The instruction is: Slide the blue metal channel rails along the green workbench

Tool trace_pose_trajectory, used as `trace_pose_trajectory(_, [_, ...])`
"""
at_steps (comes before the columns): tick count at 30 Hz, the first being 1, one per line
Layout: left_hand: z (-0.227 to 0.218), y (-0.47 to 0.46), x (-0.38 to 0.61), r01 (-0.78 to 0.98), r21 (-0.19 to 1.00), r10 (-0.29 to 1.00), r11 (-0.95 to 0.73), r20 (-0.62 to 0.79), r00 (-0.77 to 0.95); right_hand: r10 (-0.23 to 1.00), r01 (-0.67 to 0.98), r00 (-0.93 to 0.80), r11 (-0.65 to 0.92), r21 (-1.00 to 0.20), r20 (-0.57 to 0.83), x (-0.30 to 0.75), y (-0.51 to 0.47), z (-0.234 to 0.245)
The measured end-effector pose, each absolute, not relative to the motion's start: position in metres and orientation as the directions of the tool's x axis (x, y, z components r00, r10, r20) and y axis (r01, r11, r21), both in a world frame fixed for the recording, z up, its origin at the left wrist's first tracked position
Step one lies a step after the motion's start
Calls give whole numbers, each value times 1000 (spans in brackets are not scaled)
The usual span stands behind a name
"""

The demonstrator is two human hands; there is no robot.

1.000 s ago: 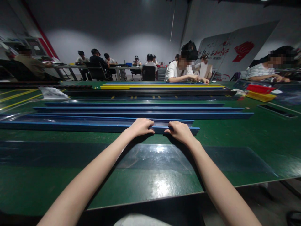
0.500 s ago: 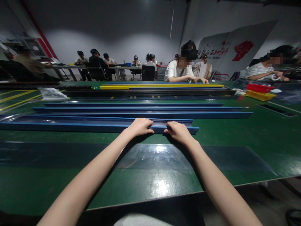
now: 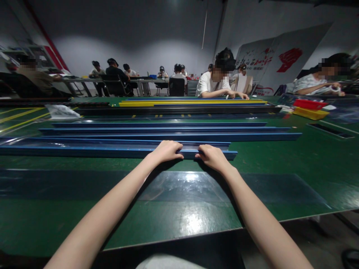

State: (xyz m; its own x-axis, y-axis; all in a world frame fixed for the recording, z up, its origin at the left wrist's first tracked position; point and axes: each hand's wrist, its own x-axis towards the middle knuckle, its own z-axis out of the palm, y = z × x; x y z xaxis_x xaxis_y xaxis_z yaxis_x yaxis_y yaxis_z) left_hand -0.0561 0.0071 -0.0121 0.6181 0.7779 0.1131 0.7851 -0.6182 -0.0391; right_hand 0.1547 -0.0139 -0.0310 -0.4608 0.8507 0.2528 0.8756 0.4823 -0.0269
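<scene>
– Grip, left hand (image 3: 168,151) and right hand (image 3: 212,156)?
– Both closed over the near wall of one blue channel (image 3: 119,152).
– Channel position?
– Lying on the green tabletop (image 3: 280,160), just beyond a clear sheet (image 3: 190,186).

Left hand (image 3: 169,150): fingers curled over the near wall of the front blue channel (image 3: 117,152), thumb outside.
Right hand (image 3: 211,155): matching grip, nearer the channel's right end.
Left forearm (image 3: 103,203): extended, angled inward toward the channel.
Right forearm (image 3: 259,213): extended, mirrored angle.
</scene>
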Motion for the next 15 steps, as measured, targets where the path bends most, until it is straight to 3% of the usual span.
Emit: trace_pose_trajectory(15, [-15,7,-56,767,-61,754,-639,147,640,787,838,-524,544,32,325,146,-14,-35])
